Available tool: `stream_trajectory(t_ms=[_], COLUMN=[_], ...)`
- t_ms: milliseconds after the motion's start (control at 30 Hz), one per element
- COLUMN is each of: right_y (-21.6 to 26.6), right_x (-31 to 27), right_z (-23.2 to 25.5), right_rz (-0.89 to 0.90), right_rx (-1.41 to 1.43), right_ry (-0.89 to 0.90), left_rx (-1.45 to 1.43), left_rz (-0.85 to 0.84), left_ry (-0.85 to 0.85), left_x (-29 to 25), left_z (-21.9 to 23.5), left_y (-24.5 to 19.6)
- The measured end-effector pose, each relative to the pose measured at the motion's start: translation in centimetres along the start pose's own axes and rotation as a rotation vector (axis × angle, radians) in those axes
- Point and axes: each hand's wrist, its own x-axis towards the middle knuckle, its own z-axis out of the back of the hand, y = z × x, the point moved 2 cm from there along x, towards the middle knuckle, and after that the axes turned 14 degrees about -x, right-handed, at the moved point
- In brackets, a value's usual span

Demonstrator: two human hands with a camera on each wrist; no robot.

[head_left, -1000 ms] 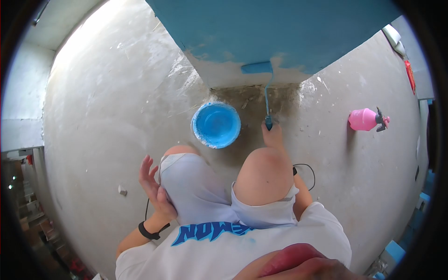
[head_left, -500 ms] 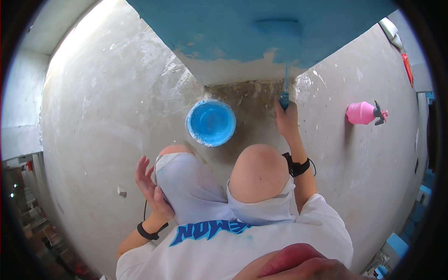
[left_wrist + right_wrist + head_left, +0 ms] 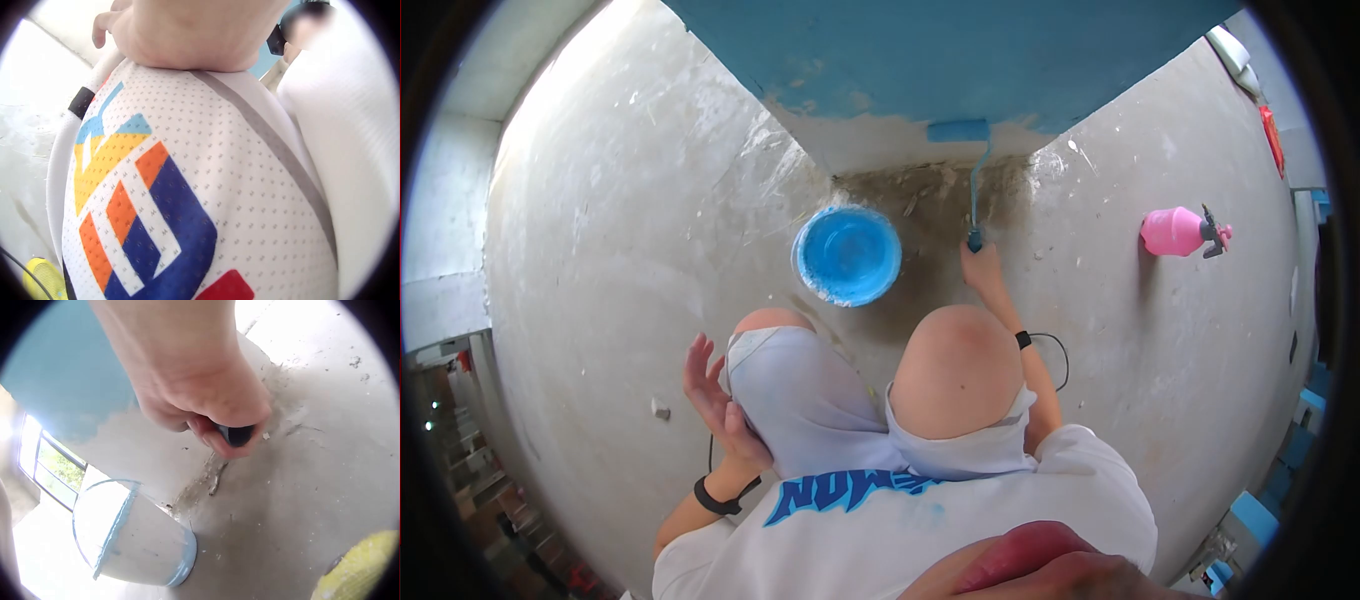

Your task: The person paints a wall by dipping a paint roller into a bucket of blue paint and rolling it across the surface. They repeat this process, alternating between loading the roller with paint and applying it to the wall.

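My right hand (image 3: 982, 268) grips the dark handle (image 3: 975, 240) of a paint roller. The blue roller head (image 3: 958, 131) lies against the wall (image 3: 960, 60), where blue paint meets a bare pale strip along the bottom. In the right wrist view, curled fingers wrap the black handle end (image 3: 239, 435). To the left of that hand stands a bucket (image 3: 847, 256) of blue paint, its rim smeared with white and blue. My left hand (image 3: 722, 400) rests at the side of the left knee, fingers loosely bent, holding nothing. The left wrist view shows it on the printed white shorts (image 3: 187, 156).
A pink spray bottle (image 3: 1172, 232) with a dark nozzle stands on the grey floor (image 3: 1100, 350) at the right. A small stone (image 3: 660, 408) lies at the left. A red packet (image 3: 1272, 140) sits at the far right. A thin cable (image 3: 1062, 355) loops from the right wrist.
The roller went up the blue wall to the right, then came back down to the lower edge of the paint and leftward. My right hand moved with it. The left hand stayed at the knee.
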Motion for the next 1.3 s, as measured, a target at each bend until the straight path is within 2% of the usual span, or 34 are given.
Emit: stream_trajectory(t_ms=[233,367,400,533,600,733,800,833,900,1000,1033,1100,1200,1300], right_y=[-2.7,-2.8,-2.5,-0.4,-0.3,2.0,3.4,4.1,7.1,7.9,7.7,6.6,4.4,-1.6], right_x=[0.5,-0.6,-0.9,-0.1,1.1,1.5,1.6,1.2,-0.1,-0.1,0.0,0.6,0.5,2.8], right_z=[-0.9,0.2,0.5,1.9,1.3,1.7,2.4,3.2,5.5,6.6,6.3,4.5,1.4,-3.3], right_rz=[0.113,0.001,-0.058,-0.057,0.037,0.062,0.178,0.174,0.133,0.218,0.214,0.055,0.063,0.052], right_rx=[0.098,0.159,0.226,0.268,0.187,0.208,0.168,0.170,0.327,0.207,0.209,0.107,0.012,-0.106], right_ry=[-0.065,-0.017,-0.002,0.010,-0.090,-0.161,-0.264,-0.267,-0.138,-0.218,-0.220,-0.085,-0.146,-0.194], left_rx=[-0.003,0.004,0.000,-0.004,-0.009,-0.018,-0.022,-0.027,-0.031,-0.033,-0.035,-0.029,-0.017,-0.014], left_rz=[-0.017,-0.023,-0.021,-0.022,-0.022,-0.012,-0.004,-0.006,-0.008,0.009,0.009,0.010,0.007,0.001], left_ry=[-0.003,-0.010,-0.013,-0.026,-0.024,-0.030,-0.025,-0.029,-0.025,-0.027,-0.036,-0.039,-0.044,-0.043], left_x=[-0.3,-0.3,-0.4,-0.6,-0.6,-0.7,-0.7,-0.6,-0.4,-0.6,-0.5,-0.4,-0.4,-0.6], left_z=[0.1,0.2,0.3,0.6,0.7,0.6,0.5,0.4,0.2,0.0,0.0,-0.2,-0.2,-0.3], left_y=[-0.2,-0.4,-0.3,0.0,0.0,-0.1,0.0,0.0,0.0,0.1,0.1,0.0,-0.1,-0.1])
